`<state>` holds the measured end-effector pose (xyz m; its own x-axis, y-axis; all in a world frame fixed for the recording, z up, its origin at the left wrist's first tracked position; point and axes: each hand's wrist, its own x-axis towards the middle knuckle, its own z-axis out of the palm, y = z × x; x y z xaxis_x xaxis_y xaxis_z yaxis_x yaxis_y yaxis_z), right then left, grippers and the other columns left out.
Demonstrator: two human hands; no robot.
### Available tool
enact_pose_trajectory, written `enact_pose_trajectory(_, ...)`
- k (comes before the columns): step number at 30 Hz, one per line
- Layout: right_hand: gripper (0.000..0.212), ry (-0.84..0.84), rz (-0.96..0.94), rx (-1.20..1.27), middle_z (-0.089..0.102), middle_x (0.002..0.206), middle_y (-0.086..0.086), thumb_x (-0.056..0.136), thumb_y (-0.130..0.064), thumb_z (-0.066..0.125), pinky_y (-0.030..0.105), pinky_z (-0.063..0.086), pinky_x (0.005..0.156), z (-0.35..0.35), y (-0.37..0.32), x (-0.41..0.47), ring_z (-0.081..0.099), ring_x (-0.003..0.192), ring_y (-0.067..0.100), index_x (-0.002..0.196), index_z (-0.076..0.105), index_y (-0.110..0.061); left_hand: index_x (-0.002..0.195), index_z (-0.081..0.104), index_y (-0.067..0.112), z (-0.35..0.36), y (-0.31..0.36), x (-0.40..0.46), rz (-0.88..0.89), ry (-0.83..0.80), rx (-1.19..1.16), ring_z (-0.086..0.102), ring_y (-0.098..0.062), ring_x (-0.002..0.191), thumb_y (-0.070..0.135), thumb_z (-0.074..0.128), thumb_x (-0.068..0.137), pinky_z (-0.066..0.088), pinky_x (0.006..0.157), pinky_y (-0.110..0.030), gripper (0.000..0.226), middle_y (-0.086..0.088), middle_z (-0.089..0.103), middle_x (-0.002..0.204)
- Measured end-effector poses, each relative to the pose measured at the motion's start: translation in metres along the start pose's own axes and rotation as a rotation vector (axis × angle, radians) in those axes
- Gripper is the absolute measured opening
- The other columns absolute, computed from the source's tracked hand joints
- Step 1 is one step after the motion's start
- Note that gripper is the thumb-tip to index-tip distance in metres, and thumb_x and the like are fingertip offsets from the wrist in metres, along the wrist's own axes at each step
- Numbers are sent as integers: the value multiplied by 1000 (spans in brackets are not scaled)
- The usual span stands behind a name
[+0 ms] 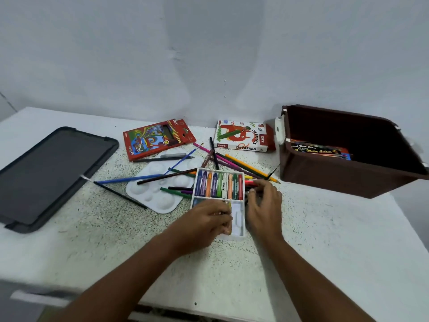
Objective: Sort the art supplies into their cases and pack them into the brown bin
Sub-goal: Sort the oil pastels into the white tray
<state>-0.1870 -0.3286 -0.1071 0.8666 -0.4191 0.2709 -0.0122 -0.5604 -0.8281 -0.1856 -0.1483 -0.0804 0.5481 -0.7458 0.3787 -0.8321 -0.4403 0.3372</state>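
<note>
A white pastel tray point(241, 228) lies mid-table, its far row filled with several oil pastels point(219, 184). My left hand point(209, 217) covers the near row, fingers curled on a pastel there. My right hand point(263, 203) sits at the tray's right edge, fingers curled over loose pastels or pencils; what it grips is hidden. Loose coloured pencils point(246, 166) and brushes are scattered around a white paint palette point(157, 196). The red pencil case point(157, 138) and the oil pastels box point(241, 135) lie at the back. The brown bin point(343, 180) stands at the right, holding a water colour box point(320, 149).
A dark bin lid point(51, 175) lies flat at the left, overhanging the table's edge. The wall stands close behind the supplies. The table's near edge point(162, 305) runs below my forearms.
</note>
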Motion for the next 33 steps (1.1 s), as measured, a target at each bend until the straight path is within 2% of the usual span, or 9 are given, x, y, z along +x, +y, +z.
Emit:
enact_pose_trajectory(4,13,-16,-27,-36,55,99,-8,94,-23,50,28,37,77,0,3,1,40,97,9,106,54,-28,101,71,9,5,-1,-3,-67,1,-7,58,-18,101,30,56,88,51,87,-32,30,-4,64,107)
enact_pose_trajectory(9,16,-30,-54,-89,56,102,-6,92,-26,53,30,39,80,2,5,1,40,97,10,108,55,-26,100,72,10,8,1,-1,-63,17,93,54,-19,101,23,66,81,46,86,-32,23,-3,66,103)
enact_pose_trajectory(13,19,-30,-68,-148,55,101,-7,90,-28,55,36,42,83,5,8,2,40,98,11,109,54,-27,97,72,15,11,-1,0,-50,39,162,50,-18,102,34,56,85,44,84,-35,27,3,65,100)
enact_pose_trajectory(16,17,-13,-91,-192,55,100,-5,91,-29,54,39,43,83,8,9,3,41,97,13,108,54,-27,89,73,17,13,-2,3,-17,48,205,46,-17,98,24,65,81,47,79,-38,14,5,65,96)
enact_pose_trajectory(19,19,-9,-92,-230,56,101,-4,91,-33,55,40,43,83,9,8,4,43,97,15,109,55,-26,84,72,16,13,-6,3,0,61,156,48,-18,97,27,59,85,47,76,-41,17,4,64,95)
enact_pose_trajectory(23,23,-12,-97,-201,56,106,-5,90,-35,60,36,43,83,7,8,3,43,101,12,112,57,-27,98,72,14,1,-26,0,-43,101,15,52,-18,97,29,58,88,45,80,-34,23,-1,64,99)
enact_pose_trajectory(29,26,-19,-80,-165,53,108,-10,88,-30,65,37,47,87,8,10,4,44,106,10,112,55,-31,94,70,2,-38,-106,-5,-366,297,51,56,-28,85,11,56,85,46,73,-37,18,-12,64,88)
enact_pose_trajectory(31,26,-15,-71,-161,53,109,-9,88,-28,65,39,48,88,9,10,4,45,107,11,112,56,-31,105,68,2,-49,-133,-3,-481,268,88,54,-33,95,10,55,86,45,82,-40,24,-16,64,99)
enact_pose_trajectory(33,27,-4,-62,-163,53,109,-8,88,-26,65,41,48,88,9,10,4,45,108,13,113,56,-29,122,61,8,-57,-153,3,-576,160,177,49,-34,110,12,57,90,41,93,-44,32,-16,60,117)
